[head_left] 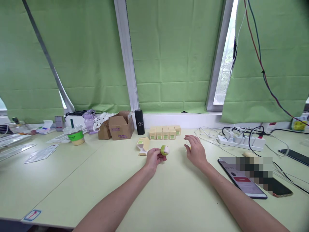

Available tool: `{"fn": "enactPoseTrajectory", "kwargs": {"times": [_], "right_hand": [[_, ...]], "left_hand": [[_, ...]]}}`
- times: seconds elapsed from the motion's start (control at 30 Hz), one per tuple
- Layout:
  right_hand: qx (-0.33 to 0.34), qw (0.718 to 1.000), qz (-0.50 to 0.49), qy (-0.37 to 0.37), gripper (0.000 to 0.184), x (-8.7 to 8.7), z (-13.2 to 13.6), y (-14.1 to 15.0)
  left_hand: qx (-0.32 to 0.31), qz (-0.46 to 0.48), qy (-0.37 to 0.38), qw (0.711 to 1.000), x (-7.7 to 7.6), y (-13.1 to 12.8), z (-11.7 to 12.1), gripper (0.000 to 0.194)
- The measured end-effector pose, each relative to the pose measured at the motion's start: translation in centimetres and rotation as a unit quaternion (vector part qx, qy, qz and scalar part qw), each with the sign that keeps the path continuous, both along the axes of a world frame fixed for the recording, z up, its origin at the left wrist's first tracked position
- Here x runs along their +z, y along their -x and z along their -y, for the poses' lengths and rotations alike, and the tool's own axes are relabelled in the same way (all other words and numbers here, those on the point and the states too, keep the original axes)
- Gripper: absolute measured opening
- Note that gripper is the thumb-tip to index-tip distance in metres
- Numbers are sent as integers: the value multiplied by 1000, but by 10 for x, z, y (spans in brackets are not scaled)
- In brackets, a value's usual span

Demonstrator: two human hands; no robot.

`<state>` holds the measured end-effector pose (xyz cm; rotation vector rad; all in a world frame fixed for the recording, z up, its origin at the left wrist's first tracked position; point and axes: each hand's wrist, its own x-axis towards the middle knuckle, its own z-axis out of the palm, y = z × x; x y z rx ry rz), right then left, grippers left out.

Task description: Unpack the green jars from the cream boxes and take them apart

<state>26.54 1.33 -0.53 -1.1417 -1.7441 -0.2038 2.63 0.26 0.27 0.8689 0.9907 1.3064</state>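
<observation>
My left hand is closed on a small rounded white block with a green band, held between thumb and fingers above the table. Just beyond that hand, an opened small tan carton lies with its flap out toward me. My right hand is off to the right with fingers curved and apart, and no held object shows in it. A bit of yellow shows by its thumb, too small to make out. Behind both hands stands a row of small tan boxes with green-and-white squares on their fronts.
Left of the row stand a black cylinder, an open cardboard box, a purple bottle and a drink cup. On the right are a power strip with tangled cables, a tablet and a phone.
</observation>
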Motion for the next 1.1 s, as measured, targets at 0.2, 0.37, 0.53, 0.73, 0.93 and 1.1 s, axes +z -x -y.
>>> {"fn": "enactPoseTrajectory", "kwargs": {"times": [0.2, 0.37, 0.53, 0.73, 0.93, 1.1], "right_hand": [[130, 984, 114, -53, 49, 11, 31, 38], [163, 976, 138, -45, 58, 10, 41, 49], [172, 978, 121, -21, 50, 8, 40, 48], [243, 968, -33, 61, 36, 5, 37, 50], [322, 858, -332, 222, 35, 6, 32, 56], [393, 729, -471, 305, 41, 11, 34, 59]], "left_hand": [[-31, 25, -5, 999, 3, -1, 4, 8], [-54, 33, -16, 998, 4, -3, 8, 10], [-80, 28, -23, 996, 4, -5, 12, 13], [-102, 12, -22, 995, 7, -5, 14, 16], [-88, -22, -17, 996, 8, 0, 12, 22], [-73, -34, -22, 997, 6, 0, 9, 22]]}}
